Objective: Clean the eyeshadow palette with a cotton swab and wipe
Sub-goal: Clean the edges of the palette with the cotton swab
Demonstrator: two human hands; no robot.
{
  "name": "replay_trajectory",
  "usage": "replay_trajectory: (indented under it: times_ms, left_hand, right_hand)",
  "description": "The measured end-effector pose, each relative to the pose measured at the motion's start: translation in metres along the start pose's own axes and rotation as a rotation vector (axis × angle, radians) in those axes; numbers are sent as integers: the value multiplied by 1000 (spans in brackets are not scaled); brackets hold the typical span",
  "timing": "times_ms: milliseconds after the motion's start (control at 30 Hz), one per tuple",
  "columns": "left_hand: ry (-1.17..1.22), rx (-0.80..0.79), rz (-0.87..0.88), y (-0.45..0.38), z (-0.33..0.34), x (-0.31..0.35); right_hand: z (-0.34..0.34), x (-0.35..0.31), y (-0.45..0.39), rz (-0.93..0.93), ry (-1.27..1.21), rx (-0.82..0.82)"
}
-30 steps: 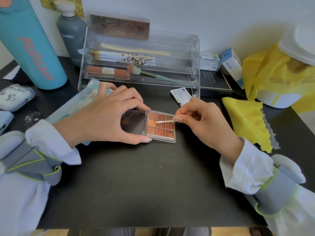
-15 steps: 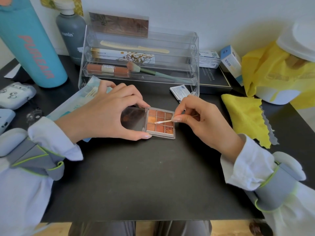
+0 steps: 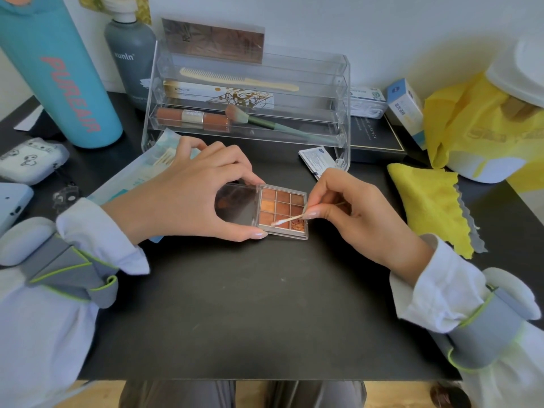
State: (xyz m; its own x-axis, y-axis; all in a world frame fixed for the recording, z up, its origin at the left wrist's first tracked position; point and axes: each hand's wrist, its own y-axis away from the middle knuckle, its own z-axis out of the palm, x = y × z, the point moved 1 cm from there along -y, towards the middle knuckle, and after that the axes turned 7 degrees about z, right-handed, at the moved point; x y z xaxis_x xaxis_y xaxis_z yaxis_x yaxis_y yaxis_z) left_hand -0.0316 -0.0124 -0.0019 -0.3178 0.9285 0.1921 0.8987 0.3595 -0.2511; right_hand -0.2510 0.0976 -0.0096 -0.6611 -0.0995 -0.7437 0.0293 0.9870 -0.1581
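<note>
At far left of the black desk (image 3: 265, 304): teal bottle (image 3: 59, 72) lettered PUREAIR, standing upright; grey pump bottle (image 3: 131, 57) just behind and to its right, against the wall. Below the teal bottle: white case (image 3: 31, 160) with cartoon faces, lying flat. Left of centre: left hand (image 3: 182, 195), thumb at the near edge and fingertips (image 3: 250, 179) at the far edge of the open eyeshadow palette (image 3: 282, 212), pinched closed around its mirrored lid (image 3: 235, 203) where lid meets pan tray; beneath the wrist, a pale blue packet (image 3: 138, 178), partly covered. Centre, rear: clear tiered organiser (image 3: 341, 83) holding a cream comb (image 3: 238, 79), a long printed box, brown tubes (image 3: 192, 119) and a green-handled brush (image 3: 265, 123) on separate tiers. Centre, front: palette flat on the desk, lid folded out to the left, nine brown and orange pans to the right. Across the near row of pans: cotton swab (image 3: 287, 220), white tip touching the tray near the middle of that row, stick slanting up to the right. Right of centre: right hand (image 3: 362, 216), thumb and forefinger closed tight on the swab stick, other fingers curled. Behind that hand: small white sachet (image 3: 318, 160) by the organiser's foot. Farther right: yellow cloth (image 3: 429, 204), flat and apart from the palette; black box (image 3: 374, 139), small blue-and-white carton (image 3: 406, 108); at far right, yellow bag (image 3: 471, 113) around a white container (image 3: 488, 169).
</note>
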Motion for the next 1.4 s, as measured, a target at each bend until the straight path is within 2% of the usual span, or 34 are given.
replay_trajectory:
  times_ms: [233,400,600,1000,1400]
  left_hand:
    - [3,-10,-1,0,-1,0]
    - [8,-14,-4,0,-1,0]
    - [6,-16,0,0,0,0]
    - [8,-8,8,0,-1,0]
    - [12,-16,11,0,-1,1]
  right_hand:
    - [1,-1,1,37,-21,-27]
    - [0,1,-3,53,-11,53]
    - [-1,0,0,52,8,-35]
    - [3,6,-15,168,96,193]
    - [3,5,-17,228,84,241]
